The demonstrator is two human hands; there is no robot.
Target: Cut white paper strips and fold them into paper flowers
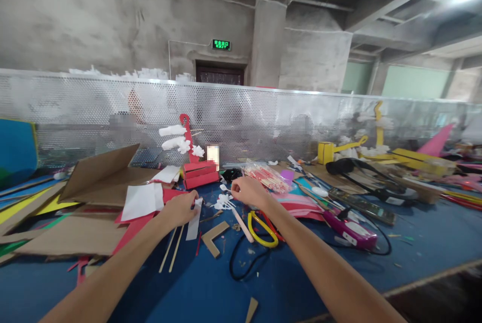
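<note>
My left hand [183, 208] is closed, fingers curled together, above the top of a white paper strip [193, 222]. What those fingers hold, if anything, is hidden. Two thin wooden sticks [175, 252] lie below it. My right hand [251, 193] is also closed, thumb and fingers pinched beside a small white piece [225, 188]; whether it grips that piece I cannot tell. Between the hands lie white cut-out shapes [223, 203] and a pale pink-handled tool [242, 223]. Yellow-handled scissors [259, 237] rest under my right wrist. A red box-like model [201, 175] stands behind.
Cardboard sheets [83, 232] and a folded cardboard piece [101, 172] crowd the left. A bag of red-and-white sticks [267, 176], a purple device [350, 230] and black headphones [361, 182] lie to the right. A perforated metal screen [241, 117] borders the back of the blue table [211, 293].
</note>
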